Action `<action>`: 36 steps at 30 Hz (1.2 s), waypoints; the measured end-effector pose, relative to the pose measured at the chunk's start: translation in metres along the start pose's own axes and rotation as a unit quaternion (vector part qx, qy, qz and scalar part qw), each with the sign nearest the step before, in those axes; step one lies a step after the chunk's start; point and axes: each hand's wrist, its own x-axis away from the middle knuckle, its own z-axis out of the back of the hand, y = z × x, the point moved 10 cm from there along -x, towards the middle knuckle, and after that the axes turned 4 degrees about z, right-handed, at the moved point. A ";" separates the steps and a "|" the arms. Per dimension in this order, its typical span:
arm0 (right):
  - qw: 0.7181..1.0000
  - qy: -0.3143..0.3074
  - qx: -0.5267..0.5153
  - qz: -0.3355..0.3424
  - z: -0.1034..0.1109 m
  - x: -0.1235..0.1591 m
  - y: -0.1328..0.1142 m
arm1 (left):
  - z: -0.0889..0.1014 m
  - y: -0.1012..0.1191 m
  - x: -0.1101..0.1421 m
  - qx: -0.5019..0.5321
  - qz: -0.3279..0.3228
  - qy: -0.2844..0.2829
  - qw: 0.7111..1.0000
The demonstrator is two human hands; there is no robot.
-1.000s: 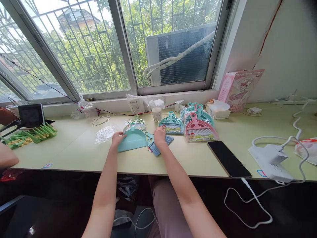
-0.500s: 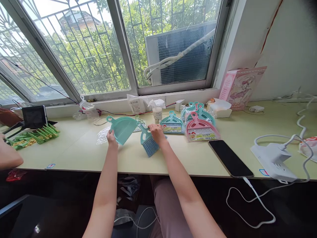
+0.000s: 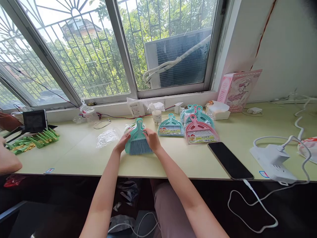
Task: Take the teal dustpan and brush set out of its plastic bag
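A small teal dustpan [image 3: 135,137] lies on the pale green table [image 3: 173,162] with a blue-bristled hand brush [image 3: 139,146] nested in it, handles pointing toward the window. My left hand [image 3: 123,142] grips the set's left edge and my right hand [image 3: 152,139] grips its right edge, fingers curled round both sides. An empty clear plastic bag [image 3: 107,137] lies just left of my left hand. Bagged dustpan sets, a teal one [image 3: 170,126] and a pink one [image 3: 200,130], sit to the right.
A black phone [image 3: 230,160] on a white cable and a white power strip [image 3: 272,158] lie at the right. A pink box [image 3: 236,89] leans on the wall. Green clips [image 3: 32,140] and a small screen [image 3: 34,120] stand at the left, beside another person's arm [image 3: 8,162].
The dustpan and brush were apart, one lifted in each hand. Now the brush sits inside the dustpan, flat on the table, with my hands clasping both sides.
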 end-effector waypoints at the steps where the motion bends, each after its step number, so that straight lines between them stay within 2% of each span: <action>1: 1.000 -0.008 0.015 -0.008 -0.001 0.001 0.002 | -0.005 0.000 0.002 -0.017 0.008 -0.013 1.000; 4: 0.997 -0.017 0.069 -0.010 0.000 0.002 0.000 | -0.010 0.000 0.004 -0.046 0.024 -0.019 0.998; 8: 0.993 0.006 0.120 0.017 0.010 0.001 -0.011 | -0.005 0.004 0.005 -0.026 0.019 0.020 0.999; 11: 0.997 0.026 0.050 -0.049 0.014 -0.002 0.006 | -0.001 0.007 0.006 -0.007 0.003 0.041 0.999; 14: 0.985 -0.031 -0.077 -0.154 -0.005 -0.001 0.034 | 0.000 0.004 0.006 -0.003 0.015 0.055 0.998; 16: 0.973 -0.040 -0.127 -0.188 -0.013 0.001 0.043 | -0.001 0.003 0.006 -0.006 0.025 0.054 0.998; 24: 0.944 0.044 -0.194 -0.263 -0.011 0.012 0.050 | -0.005 0.010 0.008 -0.020 0.003 0.054 0.998; 28: 0.936 0.049 -0.193 -0.289 -0.009 0.016 0.054 | -0.003 0.006 0.004 -0.015 -0.002 0.069 0.997; 36: 0.943 0.032 -0.157 -0.291 -0.009 0.016 0.057 | -0.002 0.010 0.004 -0.030 -0.016 0.076 0.997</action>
